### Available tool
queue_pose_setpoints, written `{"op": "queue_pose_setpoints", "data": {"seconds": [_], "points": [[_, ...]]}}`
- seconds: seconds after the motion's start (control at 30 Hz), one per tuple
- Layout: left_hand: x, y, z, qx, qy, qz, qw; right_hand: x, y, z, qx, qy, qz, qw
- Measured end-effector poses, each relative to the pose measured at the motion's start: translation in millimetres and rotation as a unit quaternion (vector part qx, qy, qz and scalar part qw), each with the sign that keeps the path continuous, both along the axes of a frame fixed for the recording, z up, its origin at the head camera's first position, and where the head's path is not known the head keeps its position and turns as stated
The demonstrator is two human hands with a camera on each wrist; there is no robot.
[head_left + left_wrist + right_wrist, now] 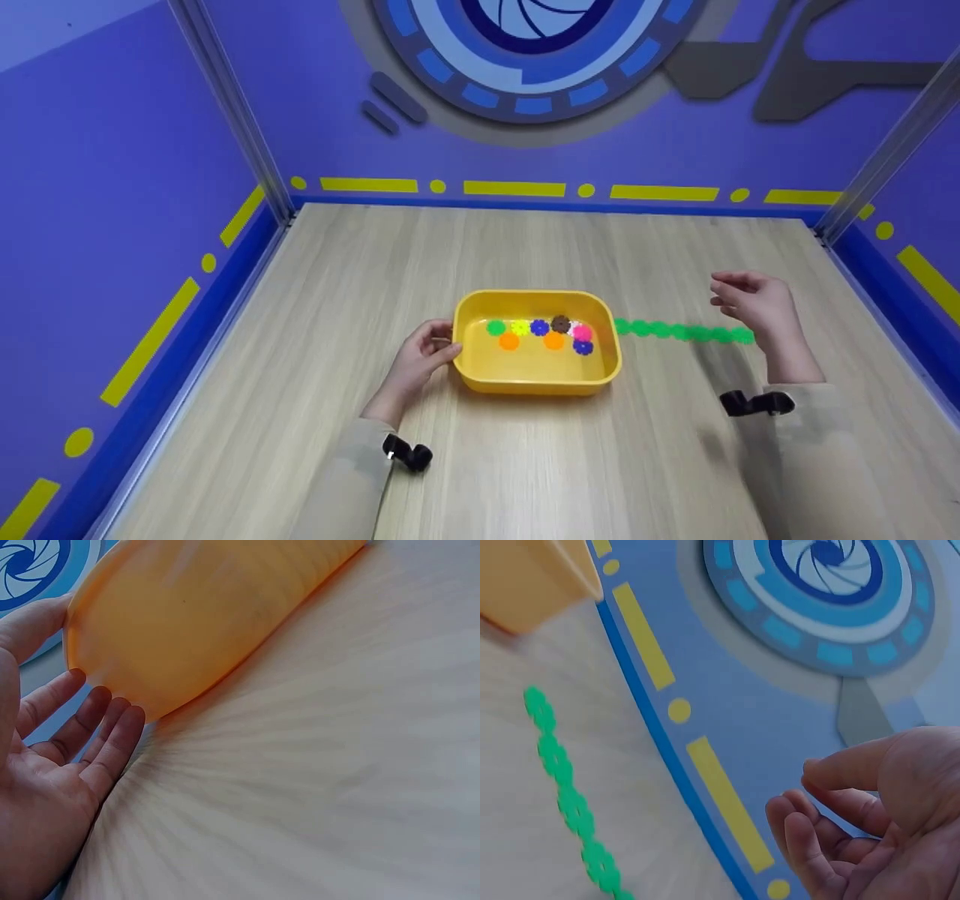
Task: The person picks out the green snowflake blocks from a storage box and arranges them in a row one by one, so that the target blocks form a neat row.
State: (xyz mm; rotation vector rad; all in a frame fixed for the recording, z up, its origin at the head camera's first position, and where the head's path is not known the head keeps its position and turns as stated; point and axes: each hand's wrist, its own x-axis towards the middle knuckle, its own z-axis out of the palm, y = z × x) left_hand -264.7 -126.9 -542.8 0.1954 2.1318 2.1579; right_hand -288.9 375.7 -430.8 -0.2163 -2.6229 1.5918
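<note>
A yellow plastic basin (538,388) sits on the table, and my left hand (422,356) holds its left end. In the left wrist view, the thumb is at the rim and the fingertips (133,716) touch the outer wall. Inside lie several notched plastic discs, among them a green disc (496,328), a brown disc (561,324) and an orange disc (508,342). To the right of the basin runs a chain of green discs (679,332). My right hand (757,300) is raised near its right end, fingers loosely bent, with nothing visible in them.
The wooden table (360,255) is bounded by a blue back wall (315,142) and blue side walls with yellow markings. Metal posts (232,105) stand at the back corners. Each sleeve carries a black wrist device, such as the right wrist device (757,403).
</note>
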Motion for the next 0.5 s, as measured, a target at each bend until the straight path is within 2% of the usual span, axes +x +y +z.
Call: {"op": "queue_pose_setpoints", "data": {"seconds": [0.3,0.5], "points": [[-0.3,-0.2,-0.9,0.002,0.002,-0.003,1.0000,2.8,-42.3,10.7,0.016,0.021,0.063,0.9977],[0.0,-0.4,0.9,0.012,0.002,-0.008,0.9999,1.5,-66.3,16.6,0.029,0.006,0.081,0.9962]]}}
